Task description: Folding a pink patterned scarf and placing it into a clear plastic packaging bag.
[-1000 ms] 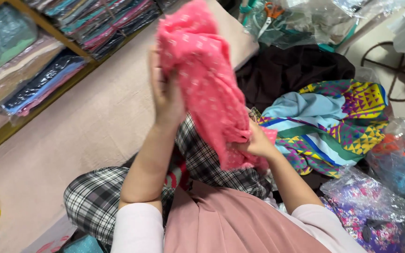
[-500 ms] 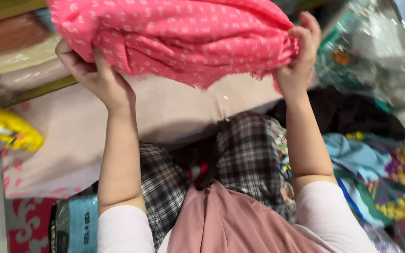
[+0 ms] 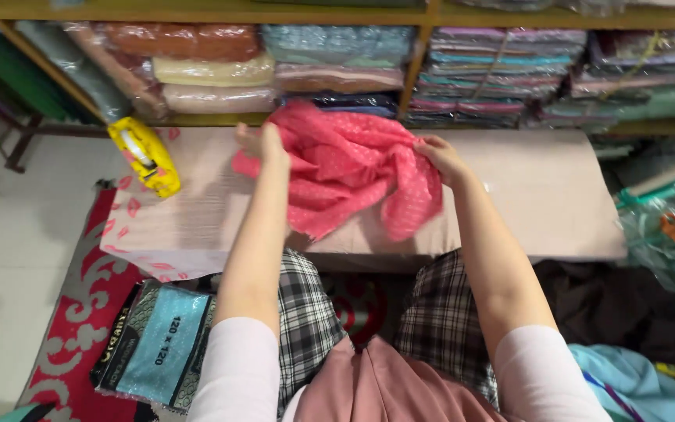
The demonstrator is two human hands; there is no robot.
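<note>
Spreading the pink dotted cloth (image 3: 349,176) over the pale mattress (image 3: 541,195) at twelve o'clock, the left hand (image 3: 263,142) and right hand (image 3: 441,155) each pinch a bunched edge and probably ought to pull apart evenly, keeping corners level.

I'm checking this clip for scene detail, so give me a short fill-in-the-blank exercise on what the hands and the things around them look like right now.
1. Both the left hand and the right hand hold a crumpled cloth whose colour is ____.
2. The cloth hangs over a long, pale ____ cushion.
3. On the cushion's left end lies a ____ tape dispenser.
4. Behind the cushion, wooden shelves hold stacks of folded ____.

Missing words: pink; pink; yellow; fabric
</note>
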